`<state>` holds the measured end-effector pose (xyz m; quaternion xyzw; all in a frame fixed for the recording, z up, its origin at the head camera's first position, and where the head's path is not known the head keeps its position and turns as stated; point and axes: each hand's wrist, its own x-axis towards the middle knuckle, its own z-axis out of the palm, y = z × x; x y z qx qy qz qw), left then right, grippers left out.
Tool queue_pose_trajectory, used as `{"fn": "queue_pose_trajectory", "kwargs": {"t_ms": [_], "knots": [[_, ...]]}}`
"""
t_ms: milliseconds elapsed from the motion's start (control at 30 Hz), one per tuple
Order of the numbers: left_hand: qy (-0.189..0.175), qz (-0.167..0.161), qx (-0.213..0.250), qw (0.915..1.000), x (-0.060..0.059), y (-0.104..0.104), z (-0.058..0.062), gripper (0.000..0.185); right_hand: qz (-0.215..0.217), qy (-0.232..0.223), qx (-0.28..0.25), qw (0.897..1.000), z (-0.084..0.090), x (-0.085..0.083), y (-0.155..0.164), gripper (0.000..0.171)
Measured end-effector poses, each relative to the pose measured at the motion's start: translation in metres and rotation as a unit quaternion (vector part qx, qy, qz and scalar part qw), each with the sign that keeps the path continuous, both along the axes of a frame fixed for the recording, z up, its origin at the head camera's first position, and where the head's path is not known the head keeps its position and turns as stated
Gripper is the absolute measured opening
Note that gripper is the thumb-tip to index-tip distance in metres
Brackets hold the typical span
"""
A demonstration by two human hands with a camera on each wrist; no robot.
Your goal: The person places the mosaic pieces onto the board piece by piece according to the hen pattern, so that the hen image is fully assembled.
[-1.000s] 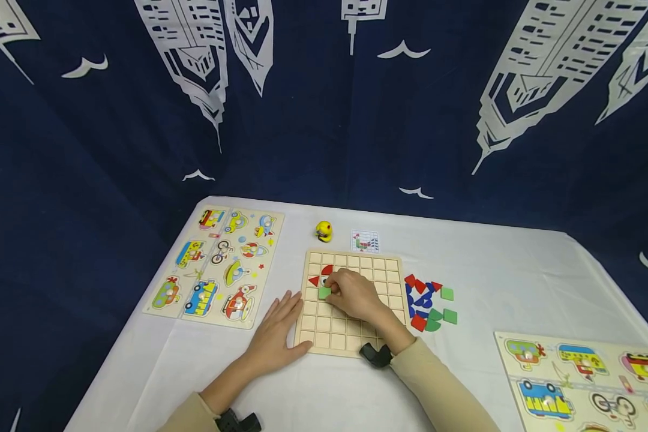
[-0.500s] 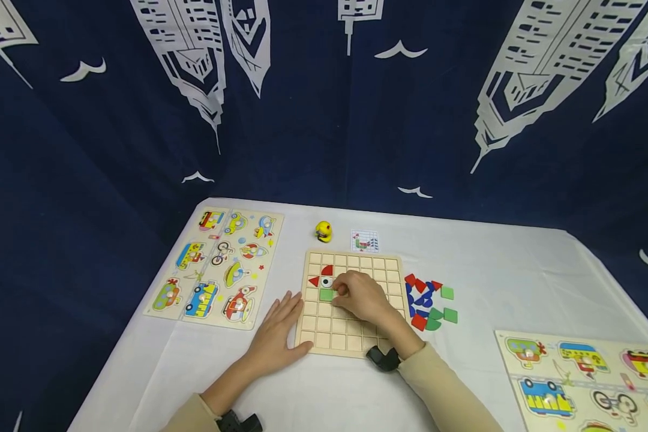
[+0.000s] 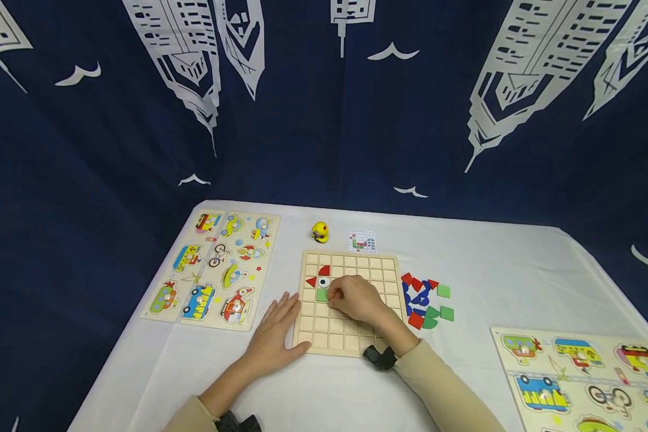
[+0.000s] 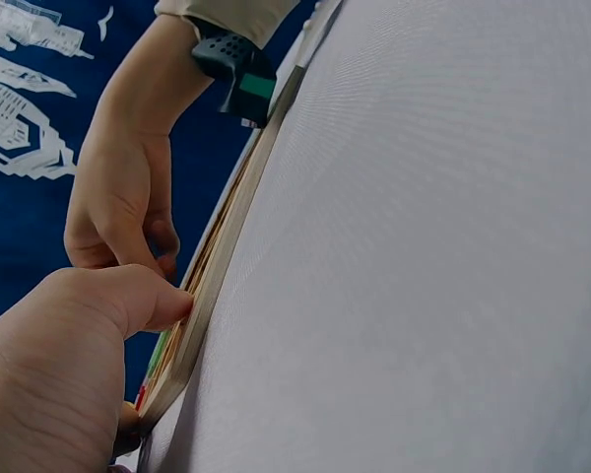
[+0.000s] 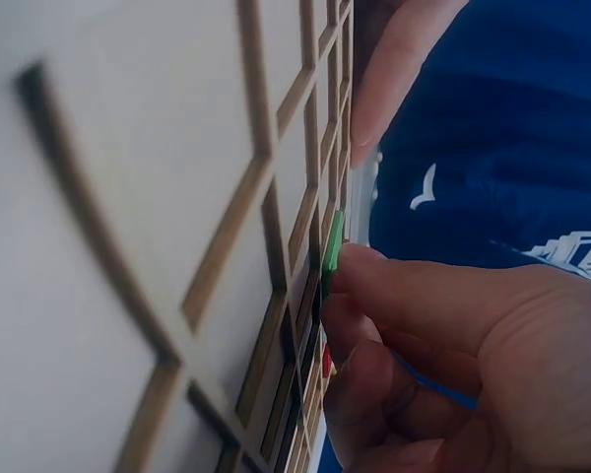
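A wooden grid board [image 3: 351,342] lies mid-table. Near its top left are two red pieces [image 3: 324,270], a round eye tile [image 3: 324,282] and, under that, a green square tile [image 3: 321,295]. My right hand [image 3: 335,294] rests on the board with curled fingers, its fingertips on the green tile [image 5: 333,251], which stands slightly proud of its cell in the right wrist view. My left hand [image 3: 286,318] lies flat on the cloth, its thumb [image 4: 148,301] against the board's left edge [image 4: 227,266].
Loose red, blue and green pieces [image 3: 423,300] lie just right of the board. Behind it are a small pattern card [image 3: 360,242] and a yellow duck [image 3: 320,231]. Vehicle peg puzzles lie at the left [image 3: 216,270] and front right [image 3: 583,372]. A dark curtain hangs behind.
My right hand has drawn back a little to the right, uncovering the eye tile, with its fingertips still at the green tile. The left hand has stayed put.
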<state>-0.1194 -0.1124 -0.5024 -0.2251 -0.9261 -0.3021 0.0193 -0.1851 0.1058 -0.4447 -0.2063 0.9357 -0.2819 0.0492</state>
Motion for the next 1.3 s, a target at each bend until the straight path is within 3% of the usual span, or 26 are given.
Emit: {"fn": "queue_pose_trajectory", "kwargs": {"t_ms": [267, 367, 500, 700, 967, 1300], "knots": [[0.003, 0.004, 0.004, 1.0000, 0.001, 0.001, -0.001, 0.084, -0.044, -0.011, -0.020, 0.999, 0.006, 0.002, 0.031, 0.007], [0.003, 0.004, 0.005, 1.0000, 0.000, 0.001, -0.002, 0.084, -0.088, 0.007, -0.027, 0.996, 0.008, 0.004, 0.065, 0.004], [0.003, 0.005, 0.004, 1.0000, 0.001, 0.001, -0.002, 0.084, -0.168, 0.024, -0.029, 0.985, 0.009, 0.008, 0.123, 0.014], [0.002, 0.008, 0.005, 1.0000, 0.001, -0.001, -0.003, 0.085, -0.252, -0.019, -0.032, 0.967, 0.004, 0.018, 0.188, 0.033], [-0.002, 0.006, 0.012, 0.9999, 0.001, 0.000, -0.002, 0.084, -0.264, -0.087, -0.027, 0.960, -0.008, 0.016, 0.209, 0.040], [0.001, 0.005, 0.001, 1.0000, 0.001, 0.001, 0.000, 0.084, -0.270, -0.088, -0.026, 0.958, -0.015, 0.016, 0.206, 0.031]]}}
